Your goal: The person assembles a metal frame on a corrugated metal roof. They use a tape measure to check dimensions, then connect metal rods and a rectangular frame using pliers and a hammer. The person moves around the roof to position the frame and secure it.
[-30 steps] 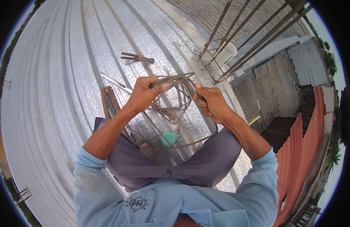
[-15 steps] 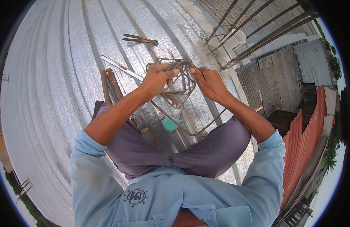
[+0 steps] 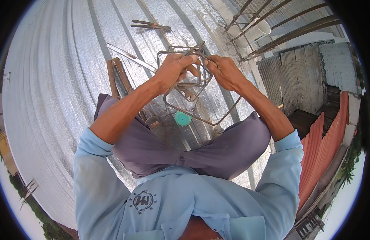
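Note:
Several bent metal rod loops [image 3: 199, 119], squarish and brown-grey, hang together in a loose bundle in front of me. My left hand [image 3: 175, 72] is closed on the left side of the bundle, its thumb pressed over the rods. On the right side, my right hand [image 3: 225, 72] pinches the rods between thumb and fingers. One larger loop dips down toward my knees. Beneath the bundle a round turquoise lid-like thing [image 3: 183, 118] lies on the metal sheets, near my foot.
Pincers with long handles [image 3: 151, 25] lie ahead on the corrugated metal roof [image 3: 53, 100]. A silvery bar [image 3: 129, 56] and two rusty bars [image 3: 117, 78] rest to the left. At the far right, upright rebar [image 3: 281, 26] stands by a white bucket [image 3: 259, 30]. Red corrugated sheeting [image 3: 325, 148] borders a drop.
Both hands have shifted slightly forward with the rod loops, and the large lower loop has lifted away from my lap. My view has moved a little.

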`<action>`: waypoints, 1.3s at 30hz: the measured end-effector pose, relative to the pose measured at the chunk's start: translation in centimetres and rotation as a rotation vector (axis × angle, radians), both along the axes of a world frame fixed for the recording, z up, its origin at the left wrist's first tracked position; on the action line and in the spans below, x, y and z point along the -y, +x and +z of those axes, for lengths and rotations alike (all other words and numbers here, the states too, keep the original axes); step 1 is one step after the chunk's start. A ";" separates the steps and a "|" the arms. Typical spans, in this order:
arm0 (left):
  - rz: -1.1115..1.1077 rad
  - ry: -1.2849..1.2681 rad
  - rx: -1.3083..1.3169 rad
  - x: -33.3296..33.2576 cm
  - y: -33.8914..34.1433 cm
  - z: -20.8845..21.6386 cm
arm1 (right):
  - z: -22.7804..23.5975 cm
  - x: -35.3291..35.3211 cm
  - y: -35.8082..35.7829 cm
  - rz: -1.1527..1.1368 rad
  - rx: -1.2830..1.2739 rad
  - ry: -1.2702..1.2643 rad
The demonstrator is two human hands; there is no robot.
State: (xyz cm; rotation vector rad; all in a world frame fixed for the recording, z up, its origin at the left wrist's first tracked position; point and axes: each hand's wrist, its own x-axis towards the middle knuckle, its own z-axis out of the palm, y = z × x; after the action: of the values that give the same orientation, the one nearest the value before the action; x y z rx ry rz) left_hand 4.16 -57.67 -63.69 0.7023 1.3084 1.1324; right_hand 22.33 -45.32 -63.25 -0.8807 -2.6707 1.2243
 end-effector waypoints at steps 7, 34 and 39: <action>-0.241 -0.114 -0.297 -1.5 -3.4 1.0 | -2.3 -0.4 -2.1 0.252 -0.206 0.322; 0.605 0.512 0.213 4.5 -9.1 7.9 | -13.8 10.2 2.5 0.180 -0.031 -0.793; 0.540 0.459 0.206 3.3 -10.0 6.0 | -1.6 2.6 -1.3 -0.044 -0.397 -1.277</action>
State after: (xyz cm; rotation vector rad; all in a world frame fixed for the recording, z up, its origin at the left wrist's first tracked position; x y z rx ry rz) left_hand -5.87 -60.98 -57.66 0.5464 1.0948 1.9303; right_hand 21.05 -47.96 -64.86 -0.5910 -1.3390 2.7172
